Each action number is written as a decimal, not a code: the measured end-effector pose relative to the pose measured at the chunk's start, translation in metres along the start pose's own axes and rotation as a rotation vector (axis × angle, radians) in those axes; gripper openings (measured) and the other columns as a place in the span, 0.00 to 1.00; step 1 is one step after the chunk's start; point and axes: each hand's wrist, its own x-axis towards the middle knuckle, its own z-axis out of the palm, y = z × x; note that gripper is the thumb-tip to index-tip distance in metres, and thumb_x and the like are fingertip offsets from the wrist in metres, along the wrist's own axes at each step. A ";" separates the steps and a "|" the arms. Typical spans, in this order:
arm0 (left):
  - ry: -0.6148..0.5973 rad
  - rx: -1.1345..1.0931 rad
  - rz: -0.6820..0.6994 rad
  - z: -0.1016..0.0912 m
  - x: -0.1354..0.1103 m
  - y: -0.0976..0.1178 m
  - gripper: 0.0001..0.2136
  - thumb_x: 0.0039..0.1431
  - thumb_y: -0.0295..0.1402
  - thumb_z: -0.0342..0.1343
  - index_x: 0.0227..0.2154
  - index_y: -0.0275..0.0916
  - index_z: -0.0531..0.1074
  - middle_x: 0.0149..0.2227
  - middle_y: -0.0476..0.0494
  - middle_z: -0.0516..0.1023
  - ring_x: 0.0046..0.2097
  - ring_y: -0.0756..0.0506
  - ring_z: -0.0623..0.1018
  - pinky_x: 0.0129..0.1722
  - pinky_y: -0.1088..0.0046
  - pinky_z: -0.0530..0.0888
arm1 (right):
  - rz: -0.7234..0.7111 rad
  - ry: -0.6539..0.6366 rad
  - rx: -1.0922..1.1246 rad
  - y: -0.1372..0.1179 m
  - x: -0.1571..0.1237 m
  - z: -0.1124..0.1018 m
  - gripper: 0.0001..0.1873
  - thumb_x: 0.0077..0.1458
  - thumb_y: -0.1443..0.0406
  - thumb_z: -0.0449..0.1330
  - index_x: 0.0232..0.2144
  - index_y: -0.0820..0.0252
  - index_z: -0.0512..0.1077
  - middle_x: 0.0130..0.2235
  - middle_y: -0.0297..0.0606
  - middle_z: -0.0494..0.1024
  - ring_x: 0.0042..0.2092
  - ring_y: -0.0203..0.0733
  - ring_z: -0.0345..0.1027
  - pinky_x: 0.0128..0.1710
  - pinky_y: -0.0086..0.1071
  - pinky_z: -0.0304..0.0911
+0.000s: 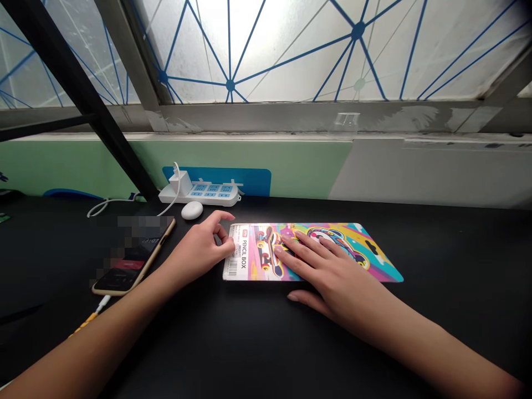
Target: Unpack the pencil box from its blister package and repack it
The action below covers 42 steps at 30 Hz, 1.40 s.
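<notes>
A flat, colourful pencil box (272, 269) lies on the black table, with a skateboard and a cartoon figure printed on its top. Its white label (239, 260) at the left end reads "PENCIL BOX" above a barcode. My left hand (203, 244) is at that end, its fingers curled and its thumb pinching at the label's edge. Just what lies between the fingertips is partly hidden. Spread flat across the middle of the box is my right hand (326, 266), fingers apart, thumb by the near edge. It covers part of the printed picture.
A phone (137, 269) with a cable lies left, beside my left forearm. Behind it are a white power strip (211, 194) with a plugged-in charger (180, 182) and a small white rounded case (192, 210). A black slanted post (100, 122) stands before the wall and window.
</notes>
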 end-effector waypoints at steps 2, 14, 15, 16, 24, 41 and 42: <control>-0.003 -0.017 -0.015 0.000 0.000 0.001 0.19 0.59 0.36 0.57 0.54 0.44 0.68 0.33 0.52 0.79 0.29 0.47 0.77 0.29 0.73 0.70 | 0.001 -0.025 0.010 0.001 -0.001 -0.002 0.35 0.63 0.57 0.64 0.69 0.56 0.62 0.70 0.48 0.65 0.68 0.65 0.60 0.61 0.62 0.65; -0.007 -0.050 -0.034 -0.002 -0.001 0.001 0.19 0.59 0.37 0.58 0.54 0.45 0.68 0.33 0.53 0.79 0.28 0.48 0.76 0.28 0.73 0.70 | 0.035 -0.146 0.088 0.014 -0.007 -0.010 0.42 0.61 0.48 0.65 0.72 0.46 0.57 0.72 0.45 0.58 0.69 0.68 0.57 0.60 0.67 0.63; -0.006 -0.043 -0.032 -0.001 -0.001 0.001 0.19 0.59 0.37 0.58 0.53 0.45 0.68 0.33 0.53 0.79 0.28 0.48 0.76 0.28 0.73 0.70 | 0.032 -0.153 0.088 0.015 -0.006 -0.011 0.42 0.61 0.48 0.64 0.72 0.46 0.56 0.72 0.45 0.58 0.69 0.69 0.57 0.60 0.68 0.63; -0.003 -0.034 -0.030 -0.001 -0.001 0.001 0.19 0.59 0.37 0.58 0.53 0.45 0.69 0.33 0.53 0.79 0.28 0.48 0.76 0.28 0.73 0.69 | 0.030 -0.158 0.089 0.015 -0.006 -0.011 0.42 0.61 0.47 0.64 0.72 0.46 0.56 0.72 0.45 0.58 0.69 0.69 0.57 0.60 0.69 0.63; 0.002 0.037 -0.035 -0.003 -0.001 0.003 0.19 0.59 0.37 0.58 0.54 0.46 0.69 0.33 0.53 0.80 0.30 0.47 0.76 0.31 0.71 0.68 | 0.063 -0.228 0.148 0.028 -0.015 -0.014 0.42 0.63 0.42 0.58 0.73 0.39 0.51 0.73 0.40 0.56 0.70 0.67 0.55 0.61 0.70 0.61; -0.091 -0.413 -0.101 0.015 -0.001 0.001 0.21 0.66 0.45 0.57 0.57 0.43 0.63 0.27 0.57 0.69 0.23 0.51 0.71 0.23 0.76 0.68 | -0.007 0.051 -0.063 0.018 -0.012 0.005 0.36 0.63 0.55 0.63 0.68 0.62 0.63 0.68 0.53 0.67 0.67 0.67 0.62 0.58 0.63 0.67; -0.089 -0.418 -0.097 0.015 0.000 0.001 0.22 0.66 0.45 0.58 0.57 0.43 0.63 0.27 0.57 0.69 0.24 0.51 0.71 0.23 0.77 0.68 | -0.020 0.055 -0.074 0.013 -0.009 0.007 0.36 0.63 0.56 0.63 0.68 0.62 0.62 0.69 0.52 0.65 0.68 0.68 0.60 0.58 0.64 0.66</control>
